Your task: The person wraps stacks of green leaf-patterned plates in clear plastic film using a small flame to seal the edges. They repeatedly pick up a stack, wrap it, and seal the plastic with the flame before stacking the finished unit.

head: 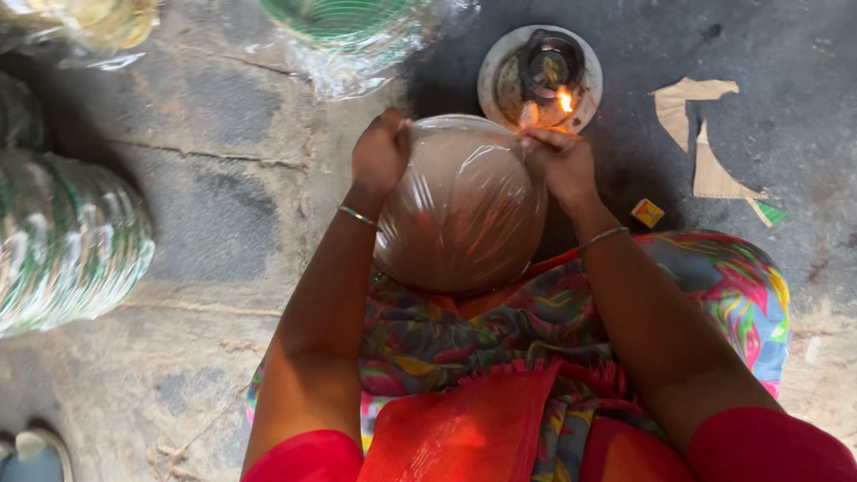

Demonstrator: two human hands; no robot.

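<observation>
Sitting on a stone floor (pixel 223 170), the person supports a round brown stack wrapped in clear film (pixel 460 205) on the lap, against a bright patterned cloth (pixel 714 286). The left hand (pixel 379 152) is closed on the film at the stack's upper left edge, evidently to steady it and keep the wrap taut. The right hand (pixel 558 161) pinches the film at the upper right edge, fingers together, and holds that gathered edge just beside the flame (pixel 564 100) of a small lamp (pixel 549 67) standing on a round metal plate (pixel 500 76); the hold appears meant to bring the wrap's loose end to the heat. The lamp sits directly ahead of the stack, within easy reach. A small yellow box (pixel 647 212) lies on the floor near the right forearm, with torn cardboard scraps (pixel 705 134) beyond it. Wrapped green-and-white stacks (pixel 67 241) lie to the left, and another bagged green bundle (pixel 344 22) sits at the top.
</observation>
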